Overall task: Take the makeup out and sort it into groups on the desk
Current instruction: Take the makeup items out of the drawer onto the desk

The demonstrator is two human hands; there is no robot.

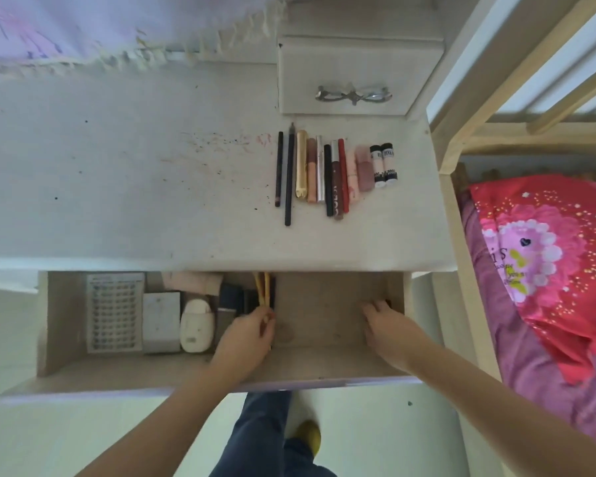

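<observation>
White desk [135, 187], viewed from above, with its wide drawer [200, 368] pulled open along the near edge. On the desk's right part lies a row of makeup [334, 170] — pencils, tubes, lipsticks and two small black-capped sticks — set side by side, touching or nearly so, lengthwise from far to near. Behind the row stands a small drawer box [355, 74] with a metal handle. Inside the open drawer, the left part holds a blister sheet [114, 313], a grey box [161, 321], a white oval case [197, 325] and dark items just beside it. Left hand [245, 339] is in the drawer's middle, fingers curled round yellow-orange pencils [263, 290] that point toward the far wall of the drawer. Right hand [386, 325] reaches to the drawer's right part, fingers bent over a small dark object [388, 302] at the side wall; whether it grips the object cannot be told. To the right — a wooden bed frame [461, 201] with a red floral pillow [547, 256].
</observation>
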